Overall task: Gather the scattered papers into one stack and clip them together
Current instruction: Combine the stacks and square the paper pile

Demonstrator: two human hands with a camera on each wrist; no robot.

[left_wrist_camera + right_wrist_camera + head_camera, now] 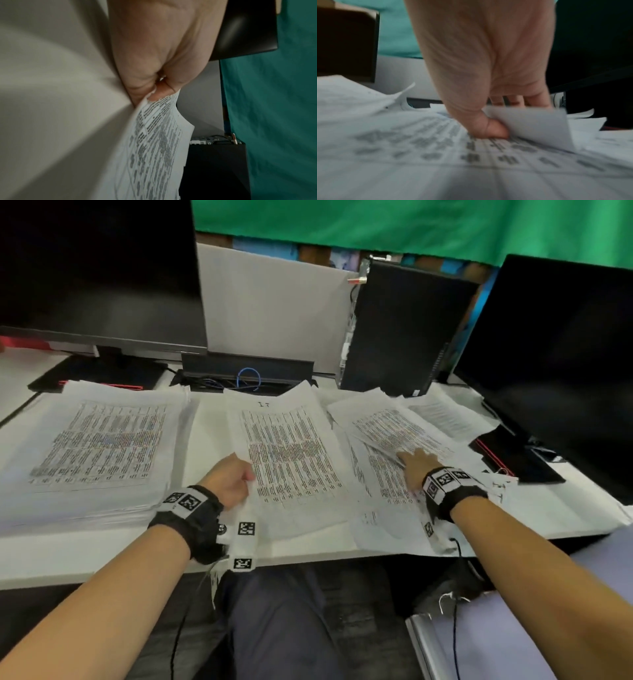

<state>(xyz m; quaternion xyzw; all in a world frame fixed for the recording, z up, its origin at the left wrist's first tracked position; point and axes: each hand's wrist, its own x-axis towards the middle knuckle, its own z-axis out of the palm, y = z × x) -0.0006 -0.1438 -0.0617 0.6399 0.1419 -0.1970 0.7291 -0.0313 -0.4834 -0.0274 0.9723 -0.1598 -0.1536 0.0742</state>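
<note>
Your left hand has its grip closed on the left edge of the middle sheet, pinching it between thumb and fingers so that edge lifts off the tabletop. Your right hand has its thumb under a curled sheet and its fingers over it, gripping it atop the loose papers to the right. Left of your left grip lies a thick stack. Beyond both grips stand two dark monitors and a black computer tower.
</note>
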